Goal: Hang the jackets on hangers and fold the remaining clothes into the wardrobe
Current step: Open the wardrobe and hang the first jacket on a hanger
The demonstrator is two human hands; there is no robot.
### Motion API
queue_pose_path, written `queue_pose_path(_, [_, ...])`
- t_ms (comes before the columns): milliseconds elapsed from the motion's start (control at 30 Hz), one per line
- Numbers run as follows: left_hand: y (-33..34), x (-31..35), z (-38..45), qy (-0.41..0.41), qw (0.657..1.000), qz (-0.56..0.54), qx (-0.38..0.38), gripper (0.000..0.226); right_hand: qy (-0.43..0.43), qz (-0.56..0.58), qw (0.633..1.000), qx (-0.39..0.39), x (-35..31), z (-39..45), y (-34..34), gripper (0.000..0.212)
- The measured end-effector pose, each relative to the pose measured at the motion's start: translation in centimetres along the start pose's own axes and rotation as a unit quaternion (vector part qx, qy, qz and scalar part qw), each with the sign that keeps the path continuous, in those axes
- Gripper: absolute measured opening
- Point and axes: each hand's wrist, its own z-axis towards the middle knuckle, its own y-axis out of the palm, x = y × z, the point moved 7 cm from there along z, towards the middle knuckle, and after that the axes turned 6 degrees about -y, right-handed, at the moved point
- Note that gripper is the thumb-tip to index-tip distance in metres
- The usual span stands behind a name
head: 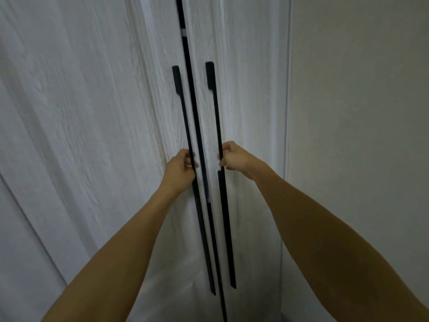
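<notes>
Your left hand (182, 167) grips the long thin black bar handle (185, 126), your right hand (232, 156) grips its twin (216, 117) — rigid white wood-grain wardrobe doors (92, 112), pull mid-bar.

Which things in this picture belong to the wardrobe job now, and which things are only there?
Belong to the job:
- left hand, gripping the left door handle
- right hand, gripping the right door handle
- the white wardrobe doors, with a dark gap between them

Only there:
- the plain wall on the right
</notes>
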Motion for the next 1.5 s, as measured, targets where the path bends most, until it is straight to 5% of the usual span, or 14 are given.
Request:
queue_pose_path(133, [1.0, 0.1, -2.1, -0.028, 0.994, -0.022, 0.108, 0.037, -0.067, 0.030, 0.986, 0.150, 2.1, -3.5, -1.2, 0.044])
queue_pose_path(267, [5.5, 2.6, -6.8, 0.075, 0.975, 0.046, 0.206, 0.051, -0.123, -0.057, 0.961, 0.242, 3.2, -7.9, -5.9, 0.054])
queue_pose_path(500, [14.2, 9.4, -5.2, 0.131, 0.989, 0.068, 0.018, 0.018, -0.130, -0.169, 0.933, 0.290, 5.7, -14.2, -13.5, 0.047])
queue_pose_path(667, [20.9, 14.5, -5.1, 0.188, 0.954, 0.088, -0.215, 0.022, -0.104, -0.247, 0.911, 0.314, 6.9, -17.5, -18.3, 0.044])
queue_pose_path(800, [23.8, 16.7, -5.4, 0.195, 0.931, 0.094, -0.293, 0.010, -0.034, -0.287, 0.882, 0.372, 8.2, -19.5, -21.5, 0.029])
queue_pose_path(1067, [27.0, 18.8, -6.1, 0.164, 0.924, 0.117, -0.324, 0.004, 0.145, -0.270, 0.867, 0.393, 9.6, -20.0, -27.7, 0.022])
queue_pose_path(1333, [25.8, 17.8, -6.3, 0.155, 0.937, 0.088, -0.301, 0.014, 0.092, -0.326, 0.845, 0.415, 7.9, -22.5, -22.3, 0.014])
queue_pose_path(1500, [22.3, 12.5, -6.5, 0.206, 0.917, 0.222, -0.260, 0.022, -0.021, -0.250, 0.917, 0.311, 7.6, -20.4, -17.2, 0.008])
